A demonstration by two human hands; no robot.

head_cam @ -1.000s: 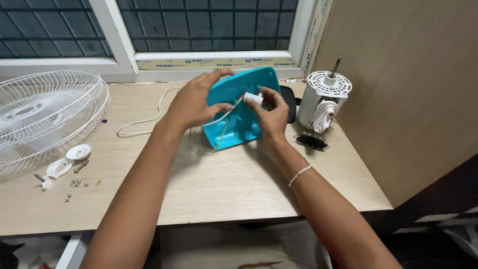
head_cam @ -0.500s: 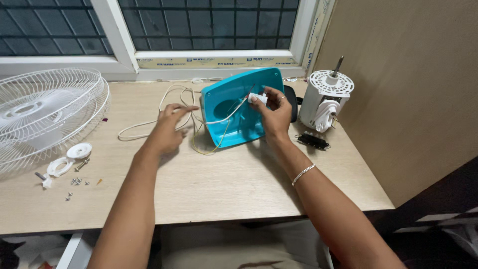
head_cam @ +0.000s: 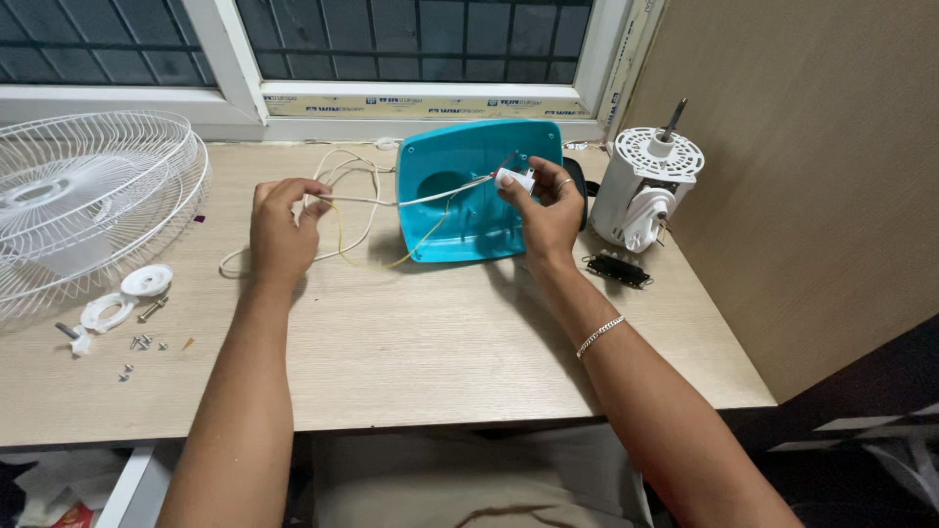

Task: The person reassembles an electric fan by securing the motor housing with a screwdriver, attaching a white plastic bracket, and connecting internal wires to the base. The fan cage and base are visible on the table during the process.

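Left hand point(head_cam: 279, 230) has pulled white cord point(head_cam: 391, 200) leftward, taut.

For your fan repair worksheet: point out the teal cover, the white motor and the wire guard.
teal cover point(head_cam: 460, 220), head view, inner face.
white motor point(head_cam: 626, 200), head view, side wall.
wire guard point(head_cam: 93, 200), head view, ribs.

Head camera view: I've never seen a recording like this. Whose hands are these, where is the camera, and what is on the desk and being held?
The camera sits on a person's head, looking down at their own bare hands over a wooden desk. The left hand pinches a white cord pulled out sideways. The right hand holds a small white part against a teal plastic housing. Nearby lie a white fan grille, a fan motor, loose screws and a black strip.
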